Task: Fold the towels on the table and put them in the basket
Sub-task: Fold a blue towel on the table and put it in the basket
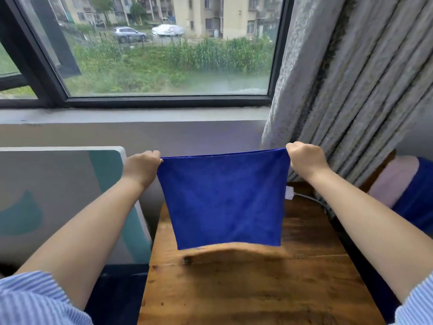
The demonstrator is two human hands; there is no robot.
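A blue towel hangs stretched in the air above the wooden table. My left hand pinches its top left corner and my right hand pinches its top right corner. The top edge is taut between both fists and looks doubled over. The bottom edge hangs free just above the tabletop and casts a shadow on it. At the right edge of the view lie a pink towel and another blue towel, partly cut off; what they rest in is hidden.
A white and teal panel leans left of the table. Grey curtains hang at the right, beside a window and sill. A white plug with a cable sits at the table's far right edge.
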